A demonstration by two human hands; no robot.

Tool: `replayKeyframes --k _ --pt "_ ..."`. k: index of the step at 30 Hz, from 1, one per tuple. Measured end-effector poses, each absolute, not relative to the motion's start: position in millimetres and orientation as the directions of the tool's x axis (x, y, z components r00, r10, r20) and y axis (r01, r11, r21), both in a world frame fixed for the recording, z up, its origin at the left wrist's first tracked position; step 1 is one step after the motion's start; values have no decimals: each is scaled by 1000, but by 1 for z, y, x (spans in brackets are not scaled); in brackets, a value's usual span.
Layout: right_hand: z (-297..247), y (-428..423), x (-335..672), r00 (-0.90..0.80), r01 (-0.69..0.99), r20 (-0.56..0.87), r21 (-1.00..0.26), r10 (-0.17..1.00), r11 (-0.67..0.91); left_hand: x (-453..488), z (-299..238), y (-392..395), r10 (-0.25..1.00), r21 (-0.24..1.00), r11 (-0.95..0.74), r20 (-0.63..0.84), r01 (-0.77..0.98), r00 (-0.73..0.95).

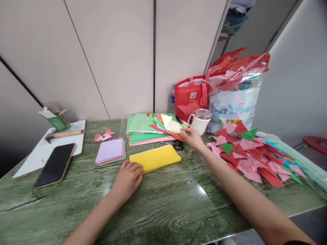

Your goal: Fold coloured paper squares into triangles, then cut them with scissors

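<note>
My left hand (128,179) rests on the green marble table (163,207) with its fingers curled, touching the near left corner of a folded yellow sheet (155,158). My right hand (192,137) reaches forward to the stack of coloured paper (146,131) and pinches a pale cream folded piece (171,124) at the stack's right edge. Black scissors (178,147) lie just under that hand, partly hidden.
A pile of folded red, pink and green triangles (251,154) covers the right side. A white mug (200,122), red bag (192,97) and plastic bag (235,98) stand behind. At left lie small purple squares (110,150), a phone (55,165), a hammer (63,134) and a small box (55,117).
</note>
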State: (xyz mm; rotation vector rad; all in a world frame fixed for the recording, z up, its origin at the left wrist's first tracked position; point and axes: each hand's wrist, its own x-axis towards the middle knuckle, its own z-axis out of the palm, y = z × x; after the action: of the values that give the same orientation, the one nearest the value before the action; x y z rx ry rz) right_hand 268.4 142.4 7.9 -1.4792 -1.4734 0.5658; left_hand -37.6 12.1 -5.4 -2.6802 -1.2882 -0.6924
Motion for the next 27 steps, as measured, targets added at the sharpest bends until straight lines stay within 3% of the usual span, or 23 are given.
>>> replayKeyframes --k 6,8,11,13,15,18,22,27 --pt "36 98 254 142 744 371 -652 918 148 -38 -3 12 635 21 -654 558 756 534" --pt "43 76 245 41 899 450 -407 892 164 -35 4 9 561 -20 -690 617 723 552" --pt "45 45 232 -279 816 550 -296 787 497 -27 17 -1 451 -31 -799 630 600 632" --pt "42 27 225 -517 600 529 -336 673 726 -20 24 -7 408 20 -867 602 498 686" --pt "37 10 219 -684 447 398 -434 612 782 -14 26 -12 401 121 -903 583 412 707" --pt "28 -7 211 -773 421 177 -576 610 701 -8 22 -16 437 278 -899 570 338 695" --pt "17 -14 205 -759 436 5 -739 651 513 -5 11 -18 523 465 -834 491 297 697" --pt "10 -11 215 -740 432 -9 -773 673 465 -10 11 -20 709 654 -640 298 404 639"
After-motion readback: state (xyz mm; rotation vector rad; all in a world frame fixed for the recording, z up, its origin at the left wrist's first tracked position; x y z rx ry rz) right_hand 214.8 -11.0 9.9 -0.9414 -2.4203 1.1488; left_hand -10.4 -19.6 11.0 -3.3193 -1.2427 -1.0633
